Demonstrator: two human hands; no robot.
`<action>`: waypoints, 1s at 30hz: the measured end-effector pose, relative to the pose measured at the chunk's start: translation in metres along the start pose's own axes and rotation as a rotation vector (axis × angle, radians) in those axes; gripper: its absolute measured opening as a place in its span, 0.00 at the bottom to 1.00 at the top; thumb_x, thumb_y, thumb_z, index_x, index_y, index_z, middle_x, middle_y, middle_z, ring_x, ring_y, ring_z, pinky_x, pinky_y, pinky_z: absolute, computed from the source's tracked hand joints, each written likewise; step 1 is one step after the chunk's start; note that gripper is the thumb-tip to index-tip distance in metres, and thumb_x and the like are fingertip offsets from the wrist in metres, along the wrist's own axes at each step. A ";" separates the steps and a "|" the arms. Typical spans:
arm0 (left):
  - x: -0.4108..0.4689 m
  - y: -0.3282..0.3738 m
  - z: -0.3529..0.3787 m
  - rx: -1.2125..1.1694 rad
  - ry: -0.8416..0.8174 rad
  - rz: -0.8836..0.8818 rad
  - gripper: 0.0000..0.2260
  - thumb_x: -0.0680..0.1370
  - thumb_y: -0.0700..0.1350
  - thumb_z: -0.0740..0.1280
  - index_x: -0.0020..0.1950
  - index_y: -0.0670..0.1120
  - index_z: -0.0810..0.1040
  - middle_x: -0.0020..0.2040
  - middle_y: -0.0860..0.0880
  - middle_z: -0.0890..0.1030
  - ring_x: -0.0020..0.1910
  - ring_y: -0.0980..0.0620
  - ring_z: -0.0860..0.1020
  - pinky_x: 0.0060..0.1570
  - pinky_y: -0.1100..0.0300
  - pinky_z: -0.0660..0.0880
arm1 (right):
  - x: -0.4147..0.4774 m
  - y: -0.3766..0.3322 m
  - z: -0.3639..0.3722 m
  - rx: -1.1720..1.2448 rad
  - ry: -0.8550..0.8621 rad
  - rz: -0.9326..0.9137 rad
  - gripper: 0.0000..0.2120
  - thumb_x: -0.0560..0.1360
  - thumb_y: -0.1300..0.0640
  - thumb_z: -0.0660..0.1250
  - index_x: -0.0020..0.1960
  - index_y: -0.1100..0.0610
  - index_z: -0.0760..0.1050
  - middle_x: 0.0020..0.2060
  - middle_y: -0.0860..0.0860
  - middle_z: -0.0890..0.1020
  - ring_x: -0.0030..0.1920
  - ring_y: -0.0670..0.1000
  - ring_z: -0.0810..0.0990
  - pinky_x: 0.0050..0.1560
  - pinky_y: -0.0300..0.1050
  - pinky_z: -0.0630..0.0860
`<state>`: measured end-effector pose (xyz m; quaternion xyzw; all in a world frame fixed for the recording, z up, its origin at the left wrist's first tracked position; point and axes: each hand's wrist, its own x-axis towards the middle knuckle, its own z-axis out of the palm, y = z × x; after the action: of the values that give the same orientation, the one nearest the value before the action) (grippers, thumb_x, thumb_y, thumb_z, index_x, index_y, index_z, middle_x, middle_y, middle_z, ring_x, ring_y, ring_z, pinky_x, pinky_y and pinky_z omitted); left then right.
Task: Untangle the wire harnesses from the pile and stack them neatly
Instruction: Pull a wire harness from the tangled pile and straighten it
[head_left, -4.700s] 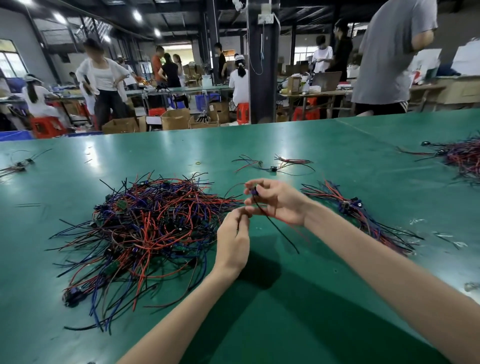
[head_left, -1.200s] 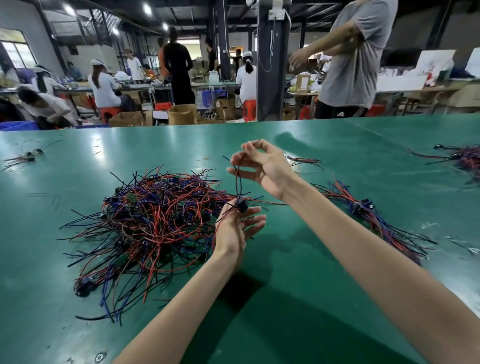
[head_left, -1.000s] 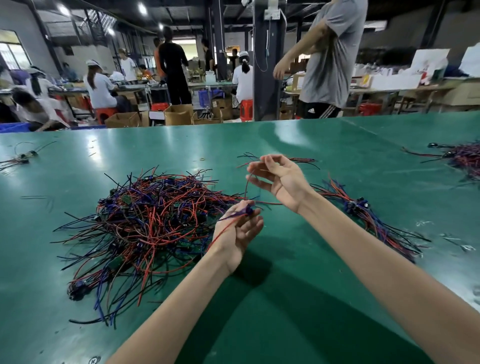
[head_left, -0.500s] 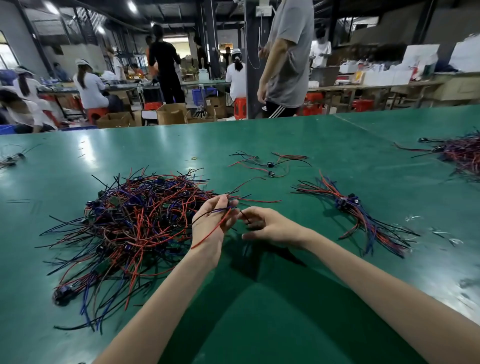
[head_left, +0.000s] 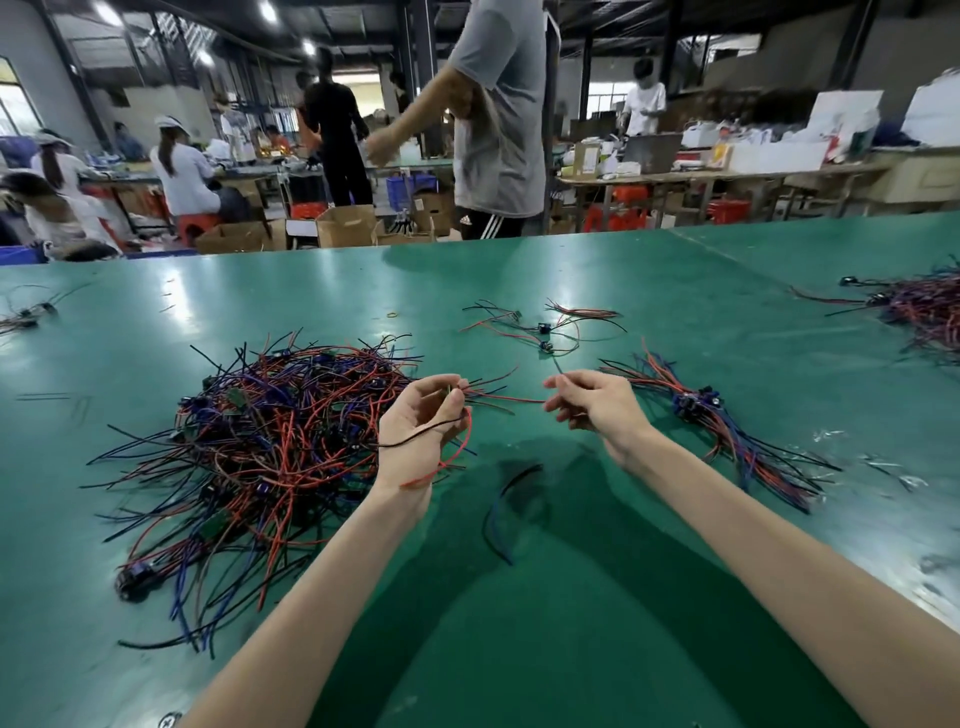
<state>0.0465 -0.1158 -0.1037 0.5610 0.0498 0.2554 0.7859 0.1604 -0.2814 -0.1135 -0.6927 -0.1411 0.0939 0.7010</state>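
From where I stand, the job looks like it has only just got going; the big pile (head_left: 280, 452) of red, blue and black wires sits on the green table (head_left: 519, 649), just to the left of the person's arms, and it is a thick messy knot with lots of ends poking out. On the right, near the right arm, lies a small stack (head_left: 722, 436) of harnesses, all laid the same way with their plugs together; that is the finished part, and it is much smaller than the pile, so I think most of the work is left to do.

The two hands are apart; the left hand (head_left: 421, 431) has its fingers curled round one wire harness (head_left: 511, 399), with a red wire and a black wire looped over its back; the right hand (head_left: 592, 408) pinches the far end of the red wire, so the wire runs straight between them. The harness is held just above the table, right beside the pile's edge; I cannot tell if it is fully free of the knot.

A dark wire (head_left: 501, 506) lies alone between the arms; a few loose harnesses (head_left: 540, 330) lie farther back; another heap (head_left: 924, 312) sits well off to the right. The near table is wide and open for pulling wires out; the far edge is well away, with a person in a grey shirt (head_left: 493, 130) standing behind it.
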 end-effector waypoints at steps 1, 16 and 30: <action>0.000 0.000 -0.001 -0.009 -0.012 -0.007 0.08 0.77 0.32 0.63 0.47 0.44 0.77 0.39 0.52 0.83 0.34 0.58 0.79 0.41 0.68 0.77 | 0.001 0.001 -0.003 0.008 0.029 0.016 0.06 0.80 0.61 0.61 0.50 0.59 0.78 0.27 0.49 0.82 0.25 0.43 0.75 0.27 0.34 0.69; -0.005 0.004 0.003 -0.223 -0.131 -0.180 0.11 0.82 0.43 0.55 0.48 0.41 0.74 0.42 0.42 0.85 0.35 0.50 0.83 0.39 0.62 0.80 | -0.024 -0.009 0.011 -0.648 -0.393 -0.183 0.06 0.75 0.66 0.66 0.46 0.58 0.80 0.39 0.55 0.83 0.34 0.44 0.77 0.40 0.32 0.72; -0.013 -0.006 0.009 -0.048 -0.169 -0.137 0.02 0.77 0.36 0.63 0.48 0.41 0.74 0.37 0.47 0.82 0.29 0.53 0.80 0.33 0.63 0.79 | -0.039 -0.028 0.038 -0.040 -0.321 -0.183 0.05 0.74 0.63 0.68 0.46 0.54 0.80 0.34 0.49 0.79 0.31 0.45 0.70 0.32 0.36 0.68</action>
<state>0.0405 -0.1309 -0.1081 0.5567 0.0154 0.1537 0.8162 0.1093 -0.2588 -0.0885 -0.6670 -0.3155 0.1360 0.6611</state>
